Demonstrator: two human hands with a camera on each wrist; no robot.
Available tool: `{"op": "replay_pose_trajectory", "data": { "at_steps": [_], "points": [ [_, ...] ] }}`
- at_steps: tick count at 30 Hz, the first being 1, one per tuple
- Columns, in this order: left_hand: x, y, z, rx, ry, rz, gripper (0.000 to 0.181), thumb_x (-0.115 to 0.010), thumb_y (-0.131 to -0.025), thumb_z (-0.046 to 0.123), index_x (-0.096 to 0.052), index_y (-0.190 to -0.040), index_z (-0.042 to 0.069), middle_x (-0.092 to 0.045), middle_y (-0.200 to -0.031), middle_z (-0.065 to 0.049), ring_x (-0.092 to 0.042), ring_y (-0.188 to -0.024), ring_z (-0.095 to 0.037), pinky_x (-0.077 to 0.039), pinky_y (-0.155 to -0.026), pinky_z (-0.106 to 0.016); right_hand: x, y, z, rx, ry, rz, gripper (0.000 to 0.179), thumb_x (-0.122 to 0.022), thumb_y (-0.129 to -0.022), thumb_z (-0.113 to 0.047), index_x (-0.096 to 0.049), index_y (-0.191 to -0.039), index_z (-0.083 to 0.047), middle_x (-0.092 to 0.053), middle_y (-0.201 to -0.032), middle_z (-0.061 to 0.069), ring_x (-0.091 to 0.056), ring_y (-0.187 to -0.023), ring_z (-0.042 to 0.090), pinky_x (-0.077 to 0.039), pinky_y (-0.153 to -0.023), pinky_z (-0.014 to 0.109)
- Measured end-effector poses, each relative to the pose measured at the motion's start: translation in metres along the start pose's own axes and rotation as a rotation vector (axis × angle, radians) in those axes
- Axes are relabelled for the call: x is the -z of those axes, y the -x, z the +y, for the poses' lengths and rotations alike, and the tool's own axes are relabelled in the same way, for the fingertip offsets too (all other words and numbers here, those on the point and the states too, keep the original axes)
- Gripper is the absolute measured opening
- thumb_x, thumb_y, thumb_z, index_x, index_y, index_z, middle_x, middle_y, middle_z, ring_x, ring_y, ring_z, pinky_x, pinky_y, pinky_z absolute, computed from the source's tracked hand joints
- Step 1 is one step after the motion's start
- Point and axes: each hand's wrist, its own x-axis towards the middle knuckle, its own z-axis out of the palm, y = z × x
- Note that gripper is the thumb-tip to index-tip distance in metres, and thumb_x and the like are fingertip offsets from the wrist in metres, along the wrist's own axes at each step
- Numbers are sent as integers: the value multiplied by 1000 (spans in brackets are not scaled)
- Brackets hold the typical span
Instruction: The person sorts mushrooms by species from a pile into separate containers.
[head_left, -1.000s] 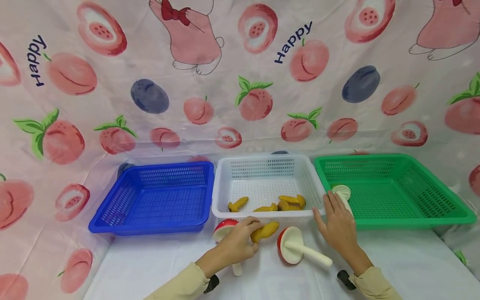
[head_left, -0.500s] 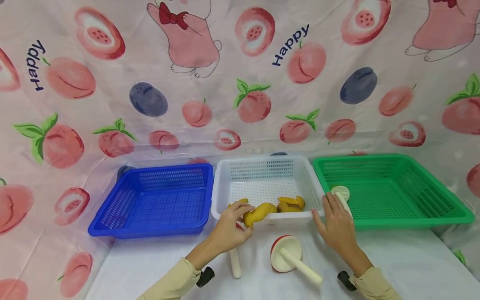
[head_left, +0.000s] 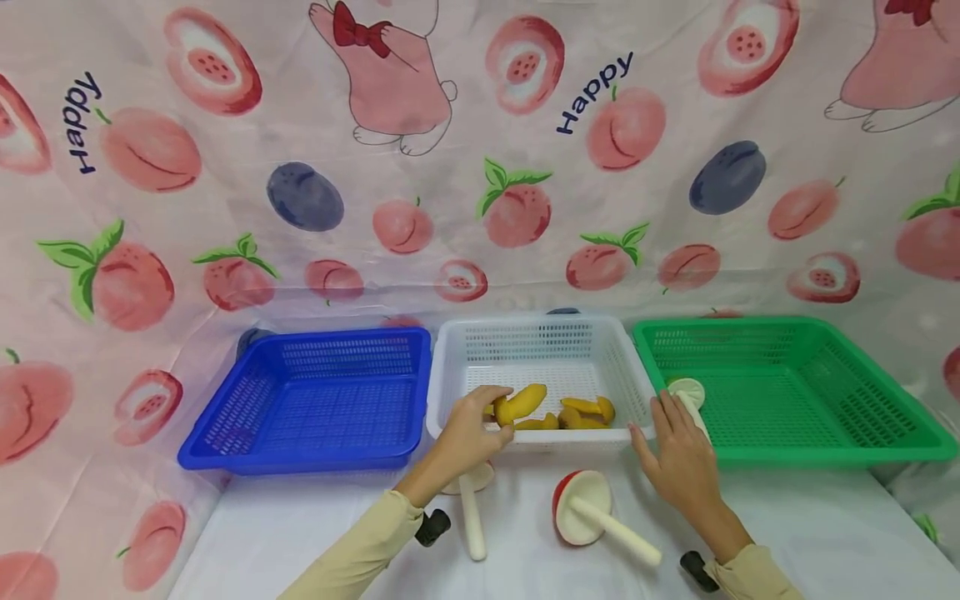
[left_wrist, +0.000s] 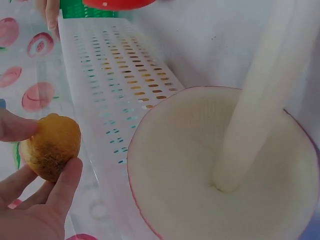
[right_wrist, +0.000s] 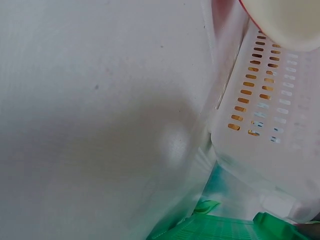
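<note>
Yellow toy (head_left: 522, 403), mid-frame in the head view, has just moved from before the front rim to above the front left of the white basket (head_left: 570, 435). Left hand (head_left: 467, 427) pinches it, thumb and fingers partly closed. Right hand (head_left: 682, 458), fingers extended at basket's right corner, grips nothing visible. Carry looks nearly done; release outstanding.

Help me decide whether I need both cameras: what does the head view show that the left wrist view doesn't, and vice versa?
Head only: the blue basket, the pale mushroom in the green basket, both sleeves.
Left wrist only: the dark blotch on the yellow piece.
Both: the left hand pinching that yellow piece, some of the right hand, the white basket, the green basket and two red-capped mushrooms.
</note>
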Motion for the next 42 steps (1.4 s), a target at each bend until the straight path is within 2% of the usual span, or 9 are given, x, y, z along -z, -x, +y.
{"op": "replay_pose_trajectory", "data": {
  "at_steps": [6,10,18,23,31,38,42],
  "points": [
    [-6,-13,-6,90,4,-25,49,-64,-77,-2,-56,-125,-5,-58,-117,-20,-60,-97,-25,-55,-78,-27,2,1,-1,-14,6,-11,57,-62,-86,-30,-54,-123,13,-49,-130,31,-44,-122,47,-41,-88,64],
    [-8,-18,-14,134,5,-20,49,-64,-76,-3,-57,-124,-4,-59,-114,-20,-63,-90,-26,-55,-73,-25,2,1,-2,-5,8,-1,57,-62,-86,-30,-55,-123,13,-50,-130,31,-45,-121,47,-42,-87,63],
    [-10,-31,-27,147,-62,-8,48,-67,-72,-3,-60,-120,-6,-62,-102,-15,-63,-89,-24,-56,-74,-28,0,0,-1,6,9,23,57,-60,-87,-32,-55,-122,13,-50,-129,30,-45,-121,46,-43,-87,63],
    [-12,-37,-30,169,-126,-49,49,-66,-71,0,-60,-120,-5,-64,-102,-13,-61,-85,-21,-53,-71,-28,-1,0,0,-7,11,7,58,-60,-88,-33,-55,-123,12,-50,-131,30,-44,-122,46,-42,-88,63],
    [-17,-47,-35,227,-172,-117,52,-62,-71,0,-58,-122,-5,-62,-92,-10,-50,-71,-15,-43,-60,-22,-1,0,-1,-7,15,7,57,-59,-88,-32,-55,-123,13,-50,-130,30,-45,-121,46,-42,-88,62],
    [-21,-51,-38,287,-230,-146,48,-64,-69,3,-61,-116,-8,-55,-94,-12,-47,-87,-21,-43,-73,-30,0,0,-2,-7,18,8,57,-60,-88,-32,-55,-123,13,-50,-129,31,-45,-120,46,-42,-88,63],
    [-23,-52,-39,330,-214,-137,47,-66,-69,1,-62,-115,-8,-58,-97,-14,-50,-89,-23,-46,-76,-33,0,0,-2,-8,20,4,58,-60,-87,-32,-54,-123,13,-50,-129,31,-45,-121,46,-42,-88,63]
  ]
}}
